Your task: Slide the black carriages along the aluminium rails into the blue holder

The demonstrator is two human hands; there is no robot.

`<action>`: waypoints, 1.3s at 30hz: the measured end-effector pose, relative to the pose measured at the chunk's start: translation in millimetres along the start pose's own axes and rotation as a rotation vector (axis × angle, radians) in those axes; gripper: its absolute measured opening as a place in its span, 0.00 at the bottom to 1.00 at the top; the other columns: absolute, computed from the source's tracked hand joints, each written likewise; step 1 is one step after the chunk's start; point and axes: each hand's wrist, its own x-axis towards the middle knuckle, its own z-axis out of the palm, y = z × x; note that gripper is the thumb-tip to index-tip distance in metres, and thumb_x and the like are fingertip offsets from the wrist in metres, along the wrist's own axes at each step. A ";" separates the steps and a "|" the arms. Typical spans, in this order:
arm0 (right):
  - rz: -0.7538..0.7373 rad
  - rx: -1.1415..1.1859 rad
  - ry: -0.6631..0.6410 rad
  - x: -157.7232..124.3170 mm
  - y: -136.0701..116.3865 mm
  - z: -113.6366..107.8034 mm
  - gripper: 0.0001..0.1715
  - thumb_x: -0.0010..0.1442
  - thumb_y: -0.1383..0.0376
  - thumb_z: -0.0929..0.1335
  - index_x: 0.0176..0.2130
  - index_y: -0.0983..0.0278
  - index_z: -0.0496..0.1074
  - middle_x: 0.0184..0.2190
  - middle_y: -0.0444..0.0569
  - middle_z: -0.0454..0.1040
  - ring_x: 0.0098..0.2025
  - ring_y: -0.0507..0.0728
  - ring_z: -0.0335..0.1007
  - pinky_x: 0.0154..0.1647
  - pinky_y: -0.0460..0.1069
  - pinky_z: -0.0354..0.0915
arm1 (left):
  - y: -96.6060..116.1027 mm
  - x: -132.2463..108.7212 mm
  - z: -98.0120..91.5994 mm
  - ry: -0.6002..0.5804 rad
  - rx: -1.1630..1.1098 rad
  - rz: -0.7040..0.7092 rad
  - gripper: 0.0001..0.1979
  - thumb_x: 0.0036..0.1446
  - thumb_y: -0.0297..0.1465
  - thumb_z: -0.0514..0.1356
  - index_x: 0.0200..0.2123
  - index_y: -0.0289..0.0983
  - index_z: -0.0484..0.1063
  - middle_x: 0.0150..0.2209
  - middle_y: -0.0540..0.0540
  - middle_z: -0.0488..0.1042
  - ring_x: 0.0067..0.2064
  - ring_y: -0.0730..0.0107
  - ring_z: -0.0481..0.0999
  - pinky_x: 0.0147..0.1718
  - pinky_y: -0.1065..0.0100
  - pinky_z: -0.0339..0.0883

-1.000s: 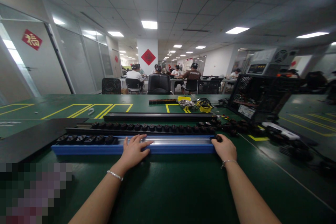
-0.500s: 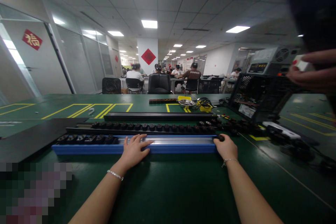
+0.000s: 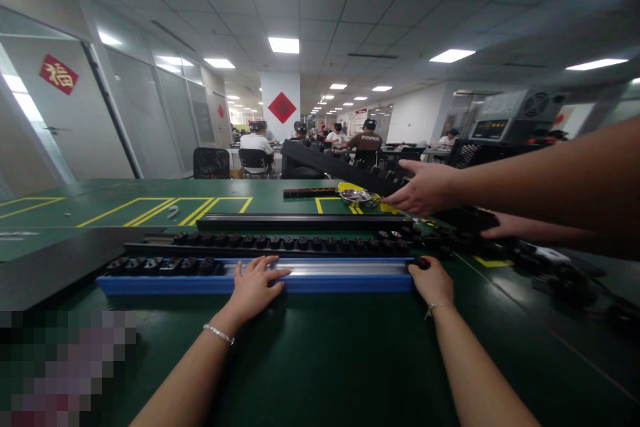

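A long blue rail (image 3: 165,285) with a silvery channel lies across the table in front of me. Several black socket modules (image 3: 173,265) sit in a row in its left part. My left hand (image 3: 257,283) rests on the rail's middle, fingers spread and holding nothing. At the right end, my right hand (image 3: 434,282) is closed on a small black module (image 3: 419,263), partly hidden by my fingers. Right behind the blue rail stands a black rail (image 3: 300,251) full of similar modules. A further black rail (image 3: 300,221) lies beyond it.
From the right, a co-worker's hands (image 3: 425,187) hold a tilted black strip (image 3: 340,167) with modules over the table. A metal bowl (image 3: 356,196) and loose black parts (image 3: 450,240) lie at the right. A dark board (image 3: 60,260) is at the left. Several people sit farther back.
The co-worker's arms have come in from the right with a black strip in the hands; before, one hand there held a small white object. My own hands have barely moved.
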 end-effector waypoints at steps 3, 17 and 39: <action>-0.005 -0.005 -0.007 -1.4 -0.7 -1.1 0.27 0.48 0.57 0.63 0.47 0.65 0.69 0.41 0.55 0.74 0.42 0.61 0.70 0.42 0.51 0.63 | 0.4 -0.6 0.0 0.005 0.001 -0.002 0.16 0.54 0.39 0.54 0.46 0.62 0.69 0.58 0.55 0.62 0.60 0.53 0.55 0.56 0.36 0.35; 0.007 0.017 0.016 -0.5 4.1 1.0 0.25 0.47 0.56 0.64 0.45 0.62 0.70 0.38 0.52 0.74 0.39 0.60 0.70 0.40 0.50 0.63 | -0.8 0.4 2.2 0.000 -0.008 0.001 0.16 0.54 0.38 0.53 0.46 0.61 0.69 0.58 0.54 0.61 0.61 0.53 0.54 0.55 0.36 0.33; 0.039 0.065 0.075 0.0 8.8 2.3 0.26 0.46 0.56 0.64 0.45 0.61 0.71 0.35 0.51 0.74 0.34 0.59 0.69 0.37 0.51 0.63 | -1.5 0.9 3.9 0.034 -0.007 0.012 0.15 0.54 0.39 0.54 0.45 0.61 0.70 0.57 0.54 0.63 0.60 0.54 0.56 0.55 0.37 0.34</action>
